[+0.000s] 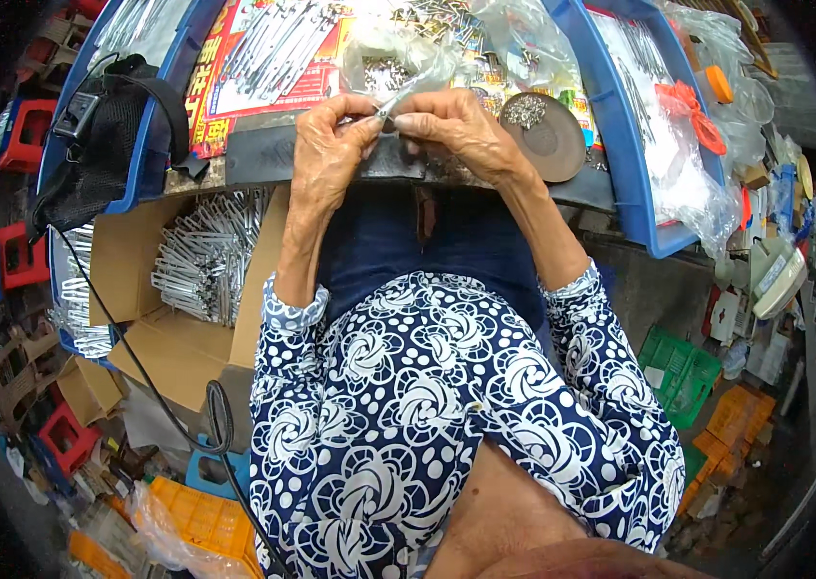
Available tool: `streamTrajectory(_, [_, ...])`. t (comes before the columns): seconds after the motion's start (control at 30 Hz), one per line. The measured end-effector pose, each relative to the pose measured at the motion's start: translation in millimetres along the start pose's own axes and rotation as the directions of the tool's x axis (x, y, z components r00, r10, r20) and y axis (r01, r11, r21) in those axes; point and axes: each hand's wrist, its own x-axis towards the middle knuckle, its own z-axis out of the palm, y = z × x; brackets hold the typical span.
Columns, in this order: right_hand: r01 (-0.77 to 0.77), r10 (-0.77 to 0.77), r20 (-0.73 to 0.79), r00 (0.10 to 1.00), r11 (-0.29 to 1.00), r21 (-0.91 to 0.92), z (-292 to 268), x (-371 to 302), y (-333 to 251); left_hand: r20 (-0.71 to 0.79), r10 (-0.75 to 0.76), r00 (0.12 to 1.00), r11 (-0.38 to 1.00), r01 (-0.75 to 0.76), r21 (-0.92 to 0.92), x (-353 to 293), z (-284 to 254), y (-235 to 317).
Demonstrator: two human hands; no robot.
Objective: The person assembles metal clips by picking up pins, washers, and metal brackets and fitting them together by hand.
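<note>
Above the table's front edge, my left hand (324, 150) and my right hand (466, 133) meet with fingertips pinched. Between them is a slim silvery metal part (385, 113), mostly covered by the fingers, so its exact kind does not show. Just beyond the fingers lies a clear plastic bag (446, 60) with small metal pieces. To the right of my right hand, a round brown dish (551, 145) holds a little heap of tiny silvery pieces (525, 112). Long, thin metal parts (277, 48) lie in a pile on printed paper beyond my left hand.
Blue trays (159, 135) (635, 183) flank the work spot; a black strapped pouch (99, 145) hangs over the left one. Below left, an open cardboard box (176, 362) contains many metal parts (210, 256). A black cable (104, 314) runs past it. Red plastic (692, 116) lies at right.
</note>
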Motion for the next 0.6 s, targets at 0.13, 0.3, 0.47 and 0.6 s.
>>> streamTrajectory(0.13, [0.062, -0.07, -0.11, 0.991, 0.995, -0.078, 3.0, 8.8, 16.1, 0.016, 0.0, 1.0, 1.0, -0.001, 0.023, 2.3, 0.2, 1.4])
streamTrajectory(0.3, [0.087, -0.088, -0.005, 0.996, 0.992, -0.091, 0.0, 10.5, 8.2, -0.007, -0.008, 1.0, 1.0, 0.008, 0.008, 1.4, -1.3, 3.2])
streamTrajectory(0.47, [0.05, -0.051, -0.04, 0.998, 0.998, -0.03, 0.2, 11.1, 15.3, 0.002, 0.011, 1.0, 0.999, -0.011, 0.04, 2.7, 0.7, 1.8])
streamTrajectory(0.6, [0.079, -0.15, -0.19, 0.97, 0.938, -0.339, 5.2, 12.3, 17.2, -0.007, 0.016, 1.0, 0.999, -0.016, 0.044, 2.7, 1.5, 2.2])
